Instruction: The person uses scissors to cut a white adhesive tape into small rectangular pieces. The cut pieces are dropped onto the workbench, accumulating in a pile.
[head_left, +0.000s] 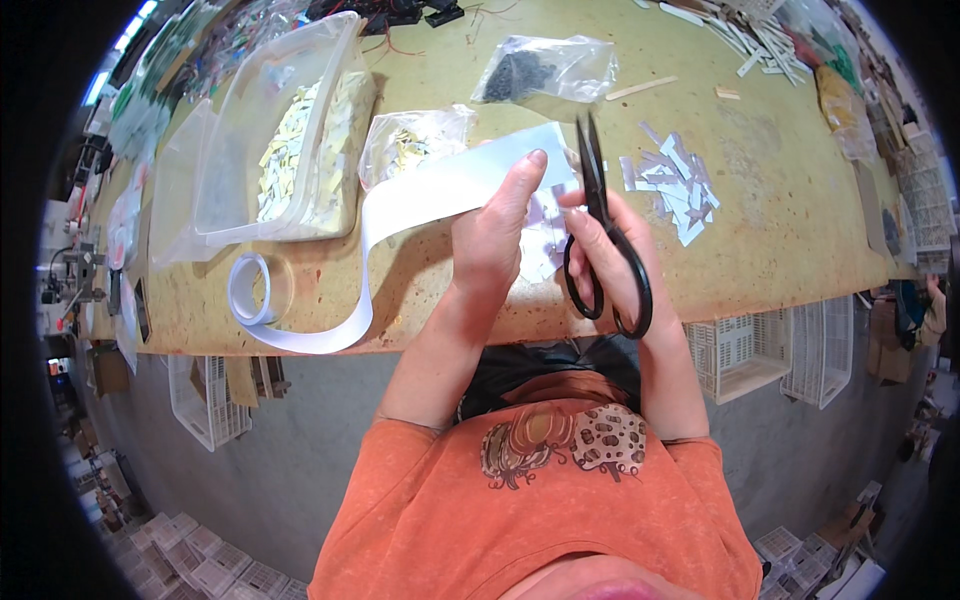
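Observation:
My left hand (496, 222) grips the free end of a wide white strip (420, 196), thumb on top. From there the strip hangs down to the left and curls into a loose roll (246, 290) on the table. In my right hand (622, 250) is a pair of black scissors (592, 165), points upward, the handles around my fingers and palm. The scissors stand just right of the strip's end, apart from it; the blades look closed or nearly so. White pieces (541, 240) lie on the table beneath and between my hands.
Cut white and grey pieces (682, 185) lie in a pile to the right. A clear plastic bin (300, 150) of small yellowish pieces stands at left. Plastic bags (545, 70) hold black and yellowish bits. White crates (740, 352) sit below the table edge.

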